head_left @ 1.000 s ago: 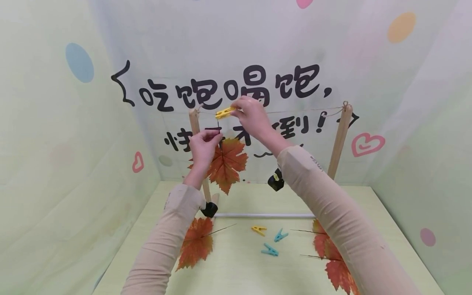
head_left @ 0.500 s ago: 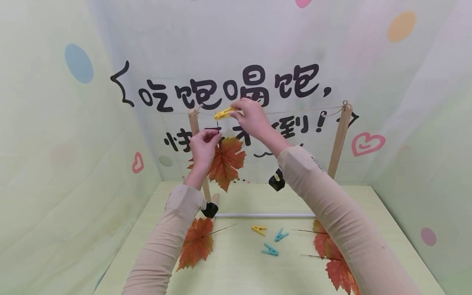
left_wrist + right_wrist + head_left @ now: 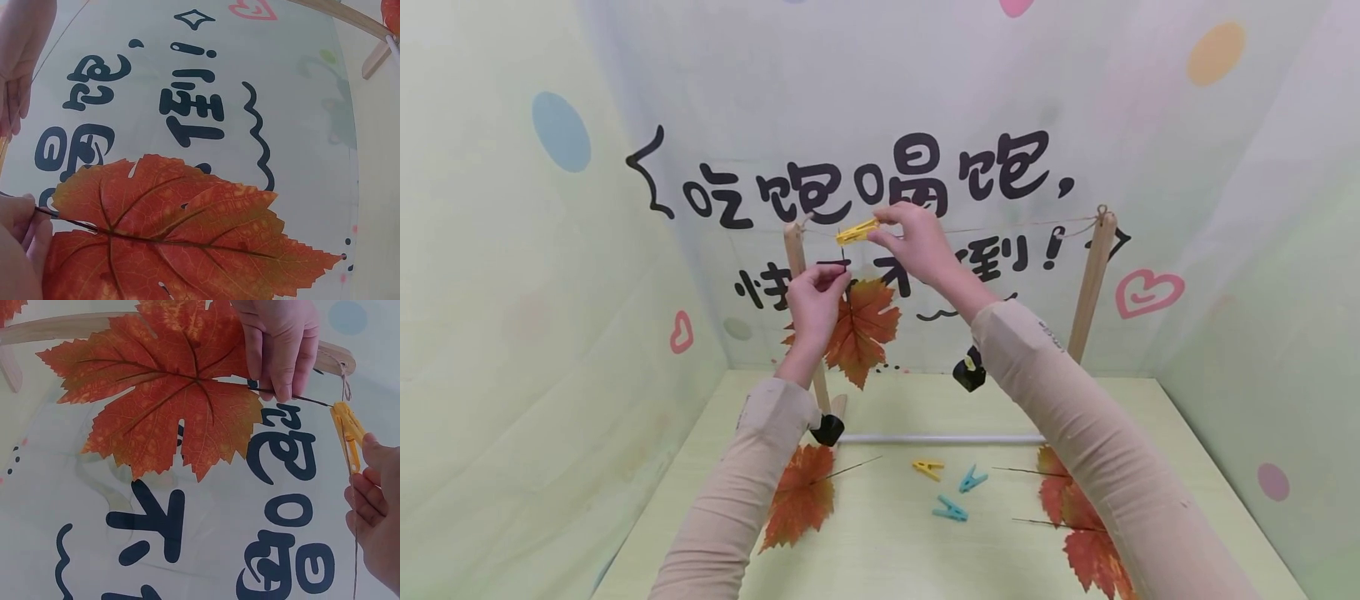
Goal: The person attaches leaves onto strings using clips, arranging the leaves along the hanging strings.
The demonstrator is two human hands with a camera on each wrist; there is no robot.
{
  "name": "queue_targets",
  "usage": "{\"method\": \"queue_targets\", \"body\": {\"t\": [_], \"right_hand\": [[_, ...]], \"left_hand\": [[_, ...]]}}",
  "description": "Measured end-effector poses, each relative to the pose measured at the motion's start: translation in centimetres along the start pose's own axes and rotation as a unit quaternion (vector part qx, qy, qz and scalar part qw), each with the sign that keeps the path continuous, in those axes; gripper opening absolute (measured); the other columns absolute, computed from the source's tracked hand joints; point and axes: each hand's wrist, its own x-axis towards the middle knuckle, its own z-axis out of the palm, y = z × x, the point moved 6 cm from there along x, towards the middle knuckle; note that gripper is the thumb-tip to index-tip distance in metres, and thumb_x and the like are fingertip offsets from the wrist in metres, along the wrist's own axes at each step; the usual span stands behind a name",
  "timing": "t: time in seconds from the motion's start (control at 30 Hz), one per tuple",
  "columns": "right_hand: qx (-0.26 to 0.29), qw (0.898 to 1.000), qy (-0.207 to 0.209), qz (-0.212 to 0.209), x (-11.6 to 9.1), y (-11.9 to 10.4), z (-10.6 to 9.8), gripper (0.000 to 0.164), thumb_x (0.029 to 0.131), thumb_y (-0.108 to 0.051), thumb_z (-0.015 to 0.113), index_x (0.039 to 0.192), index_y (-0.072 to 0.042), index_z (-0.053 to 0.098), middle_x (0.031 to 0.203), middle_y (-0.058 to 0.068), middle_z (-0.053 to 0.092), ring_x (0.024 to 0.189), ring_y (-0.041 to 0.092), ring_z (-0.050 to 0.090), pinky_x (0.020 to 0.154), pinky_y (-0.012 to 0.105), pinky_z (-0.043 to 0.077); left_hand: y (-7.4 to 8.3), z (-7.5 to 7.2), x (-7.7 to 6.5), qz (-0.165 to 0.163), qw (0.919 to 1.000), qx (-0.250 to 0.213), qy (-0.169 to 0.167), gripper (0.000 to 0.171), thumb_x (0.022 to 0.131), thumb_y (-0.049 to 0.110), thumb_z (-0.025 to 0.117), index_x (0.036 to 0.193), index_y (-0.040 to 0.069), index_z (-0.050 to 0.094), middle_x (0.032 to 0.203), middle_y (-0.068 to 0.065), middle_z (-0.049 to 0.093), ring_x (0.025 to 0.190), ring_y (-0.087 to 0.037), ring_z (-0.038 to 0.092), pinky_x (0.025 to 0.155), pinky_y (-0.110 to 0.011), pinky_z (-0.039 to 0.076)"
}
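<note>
My left hand (image 3: 815,300) pinches the thin dark stem of an orange-red maple leaf (image 3: 861,333), which hangs below the fingers. Above it, my right hand (image 3: 916,242) holds a yellow clothespin (image 3: 856,232) by its handle end, thumb on one side and fingers on the other. In the right wrist view, the clothespin's nose (image 3: 339,411) meets the stem's tip and the twine (image 3: 355,550) runs along it. The leaf (image 3: 162,231) fills the lower part of the left wrist view.
Twine runs between two wooden posts (image 3: 1092,287), joined low by a white rod (image 3: 940,438). On the table lie a yellow clothespin (image 3: 927,468), two blue clothespins (image 3: 951,508), a leaf (image 3: 801,500) at left and more leaves (image 3: 1090,550) partly under the right sleeve.
My right hand and forearm have shifted slightly down and right, and the fingers sit nearer the end of the clothespin. The left hand and the leaf have stayed almost still.
</note>
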Motion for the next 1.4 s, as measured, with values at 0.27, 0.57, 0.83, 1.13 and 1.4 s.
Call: {"method": "queue_targets", "body": {"t": [0.27,0.57,0.83,1.13,1.4], "right_hand": [[-0.003,1.0,0.013,-0.025,-0.6,-0.3,-0.5,0.039,0.083,-0.02,0.067,0.116,0.0,0.06,0.116,0.011,0.06,0.109,0.021,0.054,0.094,0.028,0.041],[-0.003,0.997,0.01,-0.072,-2.2,-1.1,-1.3,0.04,0.081,-0.017,0.068,0.116,0.0,0.059,0.115,0.011,0.061,0.11,0.021,0.052,0.095,0.028,0.039],[-0.005,0.991,0.012,-0.135,-4.6,-1.2,-1.5,0.039,0.078,-0.013,0.071,0.113,0.003,0.061,0.112,0.014,0.062,0.107,0.024,0.054,0.094,0.03,0.041],[-0.003,0.991,-0.002,-0.132,-7.7,0.8,-1.2,0.042,0.077,-0.013,0.072,0.113,0.004,0.06,0.112,0.016,0.062,0.107,0.026,0.055,0.093,0.034,0.042],[0.01,0.994,-0.009,-0.107,-10.4,2.6,0.0,0.042,0.077,-0.014,0.073,0.112,0.005,0.06,0.112,0.016,0.061,0.107,0.027,0.055,0.094,0.036,0.042]], "left_hand": [[0.1,0.0,-0.1,-0.001,1.0,-0.003,0.005,0.017,0.08,0.014,0.069,0.092,0.001,0.069,0.09,-0.011,0.068,0.075,-0.014,0.062,0.065,-0.018,0.049],[0.7,-0.6,-0.7,0.013,0.9999,-0.008,-0.002,0.019,0.08,0.01,0.07,0.096,0.001,0.069,0.093,-0.011,0.068,0.079,-0.013,0.064,0.069,-0.019,0.051],[0.4,-1.3,-1.1,0.027,0.9994,-0.012,-0.017,0.02,0.079,0.005,0.069,0.097,-0.002,0.068,0.094,-0.013,0.068,0.079,-0.014,0.063,0.07,-0.018,0.051],[-0.9,-2.3,-2.7,0.027,0.9982,0.013,-0.052,0.019,0.077,0.005,0.07,0.095,-0.001,0.068,0.092,-0.014,0.068,0.08,-0.014,0.064,0.07,-0.017,0.051],[-2.9,-2.7,-4.9,0.034,0.9932,0.027,-0.108,0.02,0.077,0.005,0.071,0.095,-0.003,0.067,0.092,-0.015,0.068,0.075,-0.004,0.062,0.067,-0.015,0.05]]}}
